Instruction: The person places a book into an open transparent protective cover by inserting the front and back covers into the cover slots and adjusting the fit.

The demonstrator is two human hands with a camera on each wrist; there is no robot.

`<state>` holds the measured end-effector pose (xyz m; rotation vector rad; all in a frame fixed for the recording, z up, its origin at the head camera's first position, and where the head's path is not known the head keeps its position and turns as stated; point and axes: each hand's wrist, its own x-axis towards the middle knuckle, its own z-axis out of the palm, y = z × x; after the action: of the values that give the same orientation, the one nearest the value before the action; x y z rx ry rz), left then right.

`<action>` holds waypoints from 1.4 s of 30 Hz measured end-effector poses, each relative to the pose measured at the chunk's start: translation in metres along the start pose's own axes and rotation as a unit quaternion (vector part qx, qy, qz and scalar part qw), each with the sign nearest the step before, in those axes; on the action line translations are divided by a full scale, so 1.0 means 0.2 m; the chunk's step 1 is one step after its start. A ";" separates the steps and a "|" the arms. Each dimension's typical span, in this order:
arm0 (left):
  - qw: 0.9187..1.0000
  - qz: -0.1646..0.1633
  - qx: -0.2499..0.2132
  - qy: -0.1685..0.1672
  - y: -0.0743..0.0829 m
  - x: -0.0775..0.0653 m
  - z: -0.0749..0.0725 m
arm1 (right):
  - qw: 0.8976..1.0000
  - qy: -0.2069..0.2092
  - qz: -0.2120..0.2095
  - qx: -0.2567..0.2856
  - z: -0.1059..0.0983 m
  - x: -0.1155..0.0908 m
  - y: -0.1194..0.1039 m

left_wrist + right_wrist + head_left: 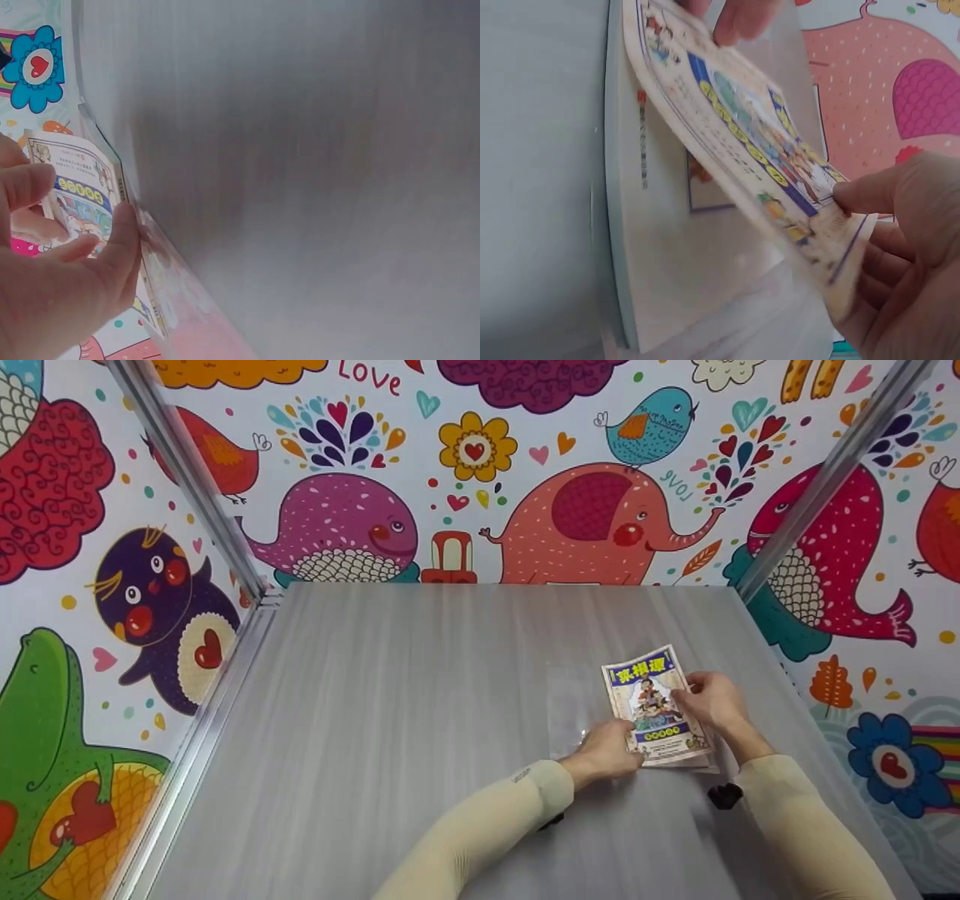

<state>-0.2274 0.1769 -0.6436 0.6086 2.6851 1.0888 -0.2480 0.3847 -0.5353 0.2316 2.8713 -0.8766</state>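
Note:
A thin booklet with a colourful cartoon cover and yellow characters on purple is held at the table's right side. My right hand pinches its right edge, thumb on the cover and fingers behind, as the right wrist view shows. At its lower left edge my left hand grips it with thumb and fingers. The booklet looks slightly bent and tilted up. Beneath it lies a thicker, pale book or page block; whether the two are joined I cannot tell.
A clear plastic sleeve lies flat left of the booklet. The grey wood-grain table is bounded by metal rails and cartoon-printed walls. Dark wrist devices show under the sleeves.

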 end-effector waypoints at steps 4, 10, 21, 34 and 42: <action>1.000 0.006 -0.007 0.000 -0.02 0.01 0.01 | 0.999 0.023 -0.024 0.004 0.01 -0.01 -0.05; 1.000 0.028 0.001 0.007 -0.01 -0.01 -0.02 | 0.995 0.037 -0.043 0.085 0.02 -0.02 -0.10; 0.995 0.048 -0.088 0.019 0.17 -0.11 -0.18 | 0.944 -0.024 -0.053 0.324 0.06 -0.04 -0.19; 0.972 -0.032 -0.224 0.063 0.19 -0.12 -0.21 | 0.953 0.007 -0.124 0.276 0.27 -0.04 -0.26; 0.964 -0.028 -0.251 0.082 0.08 -0.05 -0.20 | 0.969 -0.014 -0.129 0.210 0.34 -0.04 -0.29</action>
<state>-0.2256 0.1581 -0.6035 0.3587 2.3778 1.7825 -0.2454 0.2977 -0.5576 -0.1187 2.6940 -1.5207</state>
